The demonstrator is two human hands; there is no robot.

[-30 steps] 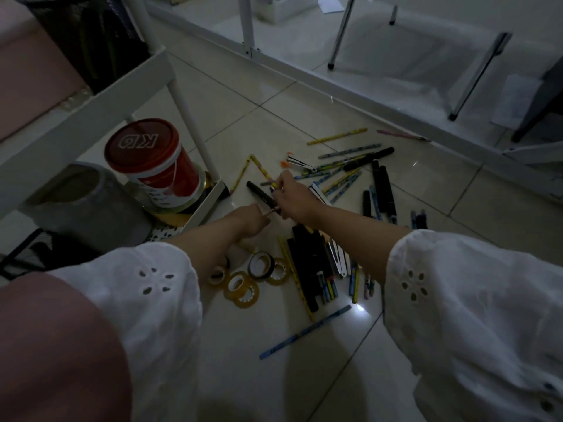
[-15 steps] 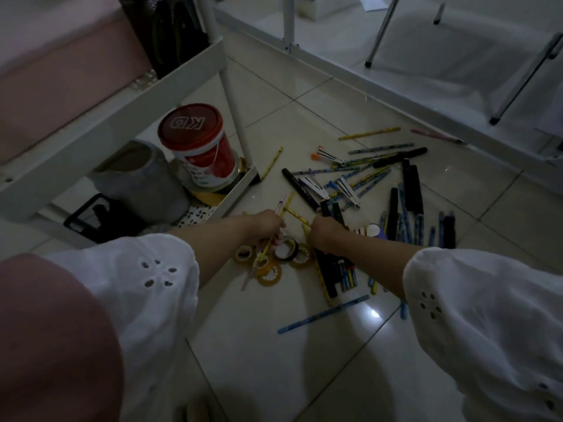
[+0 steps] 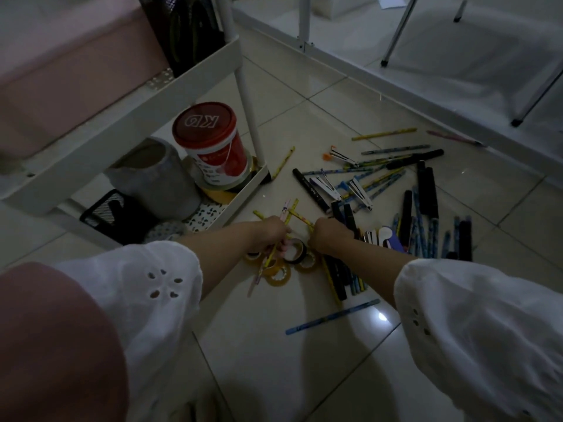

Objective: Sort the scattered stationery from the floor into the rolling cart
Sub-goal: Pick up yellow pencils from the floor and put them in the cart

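Collecting pencils beside the cart, before they go in

The rolling cart (image 3: 128, 138) stands at the left, and its lower tray carries a red-lidded tin (image 3: 210, 141) and a grey pot (image 3: 158, 178). Most of the stationery (image 3: 426, 193) lies scattered on the tiled floor (image 3: 274, 345) just right of the cart, with the tape rolls (image 3: 278, 277) under the hands. The left hand (image 3: 268, 236) is closed around a bundle of thin pencils (image 3: 288, 210), probably to keep one kind together. The right hand (image 3: 330, 236) has curled fingers and seems to pinch one yellow pencil (image 3: 300, 219) at its end, angled toward the bundle, I think to add it there.
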